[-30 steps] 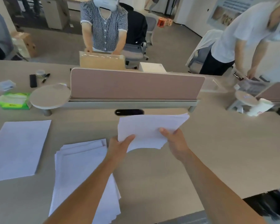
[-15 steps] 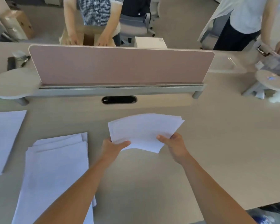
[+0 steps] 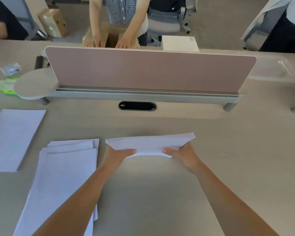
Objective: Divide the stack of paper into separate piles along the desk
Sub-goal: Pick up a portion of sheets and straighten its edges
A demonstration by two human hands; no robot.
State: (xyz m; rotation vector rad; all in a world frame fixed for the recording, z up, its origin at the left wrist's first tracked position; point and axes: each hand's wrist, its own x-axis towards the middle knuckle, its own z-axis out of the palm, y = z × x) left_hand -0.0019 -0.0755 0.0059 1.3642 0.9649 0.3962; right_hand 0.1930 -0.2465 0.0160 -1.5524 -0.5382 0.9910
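I hold a white sheaf of paper [image 3: 150,143] just above the beige desk [image 3: 228,150], near its middle. My left hand [image 3: 116,155] grips the sheaf's near left corner, and my right hand [image 3: 184,155] grips its near right corner. The sheaf lies nearly flat and sags between my thumbs. Left of it a loosely fanned pile of paper [image 3: 65,171] lies on the desk, partly under my left forearm. Further left lies a neat pile of paper [image 3: 14,138].
A pink divider screen [image 3: 150,70] on a grey rail crosses the desk behind the paper, with a black cable slot [image 3: 137,105] in front. A round side shelf [image 3: 35,84] and a green tissue pack [image 3: 5,86] sit at left. People stand beyond the screen.
Both hands have lowered the sheaf toward the desk and tilted it flatter; it now shows edge-on. The view has tipped further down.
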